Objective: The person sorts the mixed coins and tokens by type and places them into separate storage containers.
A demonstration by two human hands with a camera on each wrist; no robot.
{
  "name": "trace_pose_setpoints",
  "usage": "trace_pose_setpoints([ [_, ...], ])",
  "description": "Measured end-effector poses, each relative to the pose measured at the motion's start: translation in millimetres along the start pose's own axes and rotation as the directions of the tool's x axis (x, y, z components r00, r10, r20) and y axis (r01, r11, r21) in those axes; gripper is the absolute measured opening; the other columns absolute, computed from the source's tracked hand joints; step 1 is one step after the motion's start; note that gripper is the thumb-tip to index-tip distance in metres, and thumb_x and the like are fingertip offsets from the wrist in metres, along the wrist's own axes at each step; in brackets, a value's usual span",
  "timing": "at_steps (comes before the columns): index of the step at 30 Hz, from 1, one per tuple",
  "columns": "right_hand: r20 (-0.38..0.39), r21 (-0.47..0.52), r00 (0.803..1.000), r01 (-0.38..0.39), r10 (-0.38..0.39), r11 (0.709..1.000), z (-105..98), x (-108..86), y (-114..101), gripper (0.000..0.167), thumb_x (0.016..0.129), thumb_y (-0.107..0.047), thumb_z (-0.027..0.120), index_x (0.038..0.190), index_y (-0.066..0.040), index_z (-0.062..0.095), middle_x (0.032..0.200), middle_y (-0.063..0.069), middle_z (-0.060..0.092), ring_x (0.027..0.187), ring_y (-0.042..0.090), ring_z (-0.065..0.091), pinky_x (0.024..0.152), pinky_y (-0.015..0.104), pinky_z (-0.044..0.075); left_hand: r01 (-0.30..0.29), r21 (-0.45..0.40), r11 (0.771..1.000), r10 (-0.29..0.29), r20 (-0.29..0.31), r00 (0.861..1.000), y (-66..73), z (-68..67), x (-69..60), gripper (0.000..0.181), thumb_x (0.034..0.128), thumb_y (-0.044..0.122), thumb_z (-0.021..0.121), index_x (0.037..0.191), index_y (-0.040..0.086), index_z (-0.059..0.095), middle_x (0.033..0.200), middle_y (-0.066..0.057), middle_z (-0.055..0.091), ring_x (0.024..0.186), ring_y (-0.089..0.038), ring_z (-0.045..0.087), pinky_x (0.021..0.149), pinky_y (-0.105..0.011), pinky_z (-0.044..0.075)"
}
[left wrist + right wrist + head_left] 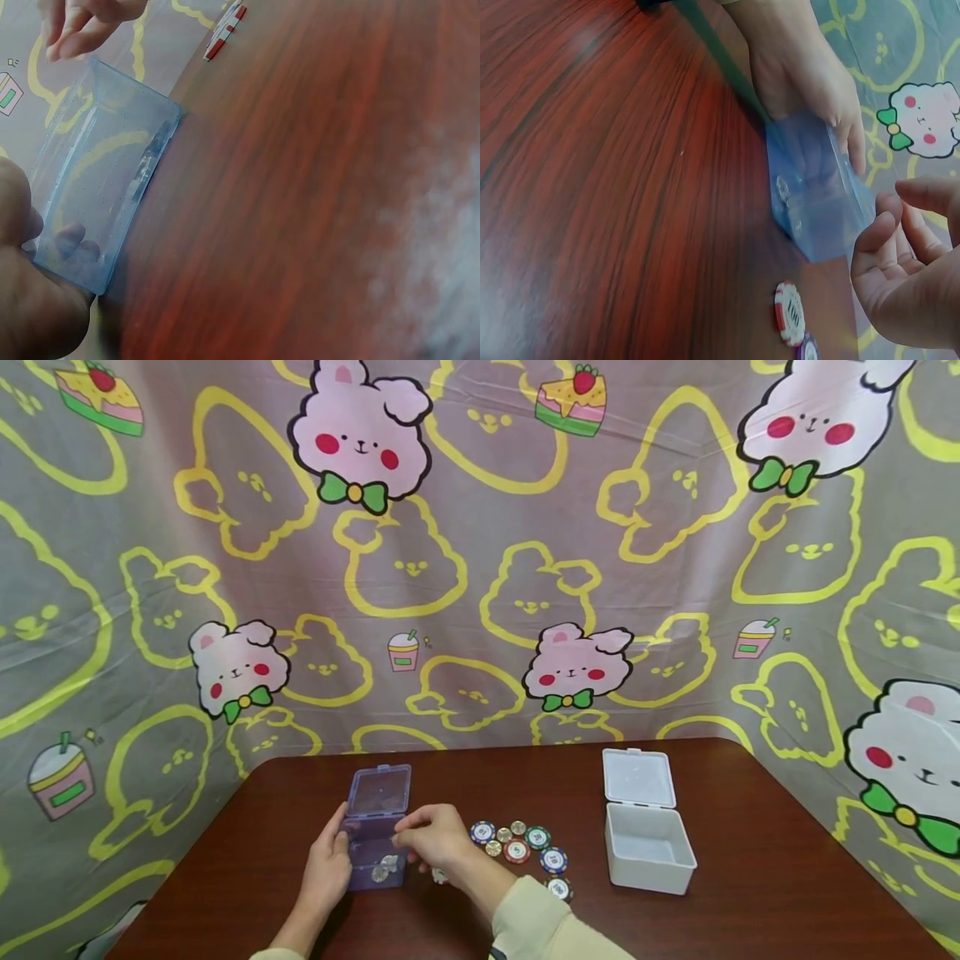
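Observation:
A see-through blue box (375, 839) with its lid raised stands at the left of the table; silvery coins (380, 872) lie inside. My left hand (327, 864) holds its left side, thumb at the rim; in the left wrist view fingers show through the clear wall of the box (105, 172). Over the box's right edge hovers my right hand (442, 843), fingers bent and fingertips close together. In the right wrist view, the right hand (915, 262) is beside the box (817, 187); nothing is visible between its fingertips, but a small thing could be hidden.
Right of the blue box lie several poker chips (516, 851) and gold coins (504, 835). One pale chip (439, 876) is partly under my right hand. Farther right stands a white box (651, 852), its lid raised. A patterned cloth (465, 635) hangs behind the table.

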State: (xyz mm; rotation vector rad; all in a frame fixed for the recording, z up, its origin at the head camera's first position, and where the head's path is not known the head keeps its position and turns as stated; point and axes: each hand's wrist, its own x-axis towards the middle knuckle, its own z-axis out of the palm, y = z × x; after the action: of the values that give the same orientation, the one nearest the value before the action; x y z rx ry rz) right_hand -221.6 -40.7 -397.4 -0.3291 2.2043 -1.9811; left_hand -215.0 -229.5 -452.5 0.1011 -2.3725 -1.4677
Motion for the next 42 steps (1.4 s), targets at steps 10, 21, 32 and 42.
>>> trace_pose_setpoints([
  [10,0.071,0.008,0.997,0.043,-0.043,0.999,-36,-7.1,15,0.011,0.078,0.005,0.074,0.089,0.004,0.072,0.066,0.006,0.066,0.05,0.01,0.053,0.04,0.018,0.04,0.011,-0.008,1.0,-0.011,0.021,1.0,0.4,-1.3,0.1,0.05,0.1054,-0.003,0.029,0.155,-0.005,0.027,0.137,-0.034,0.05,0.132,-0.041,0.035,0.111,-0.056,0.026],
  [21,0.063,-0.204,0.995,0.086,-0.074,0.975,-91,-11.8,33,0.018,0.079,0.001,0.076,0.096,0.006,0.072,0.068,0.002,0.065,0.057,0.016,0.06,0.044,0.026,0.048,0.014,-0.017,1.0,-0.013,0.033,0.999,-0.7,-2.0,1.2,0.051,0.1052,-0.003,0.029,0.156,-0.005,0.026,0.136,-0.035,0.051,0.14,-0.043,0.029,0.115,-0.058,0.021],
  [32,0.017,-0.496,0.978,0.189,-0.208,0.848,-113,-13.8,44,0.015,0.076,-0.006,0.082,0.087,-0.002,0.073,0.074,-0.004,0.062,0.068,0.009,0.055,0.062,0.028,0.048,0.023,-0.008,1.0,-0.023,0.039,0.999,-0.7,-2.1,1.5,0.051,0.1057,-0.002,0.029,0.156,-0.004,0.025,0.138,-0.034,0.049,0.14,-0.042,0.029,0.115,-0.058,0.021],
  [42,0.023,-0.631,0.974,0.189,-0.225,0.752,-115,-7.6,52,0.017,0.074,-0.01,0.085,0.083,-0.006,0.072,0.074,-0.004,0.063,0.069,0.011,0.056,0.064,0.031,0.048,0.033,0.005,0.999,-0.033,0.041,0.999,0.9,-1.3,1.2,0.051,0.1061,-0.001,0.028,0.157,-0.003,0.025,0.143,-0.034,0.046,0.142,-0.042,0.026,0.115,-0.059,0.021],
])
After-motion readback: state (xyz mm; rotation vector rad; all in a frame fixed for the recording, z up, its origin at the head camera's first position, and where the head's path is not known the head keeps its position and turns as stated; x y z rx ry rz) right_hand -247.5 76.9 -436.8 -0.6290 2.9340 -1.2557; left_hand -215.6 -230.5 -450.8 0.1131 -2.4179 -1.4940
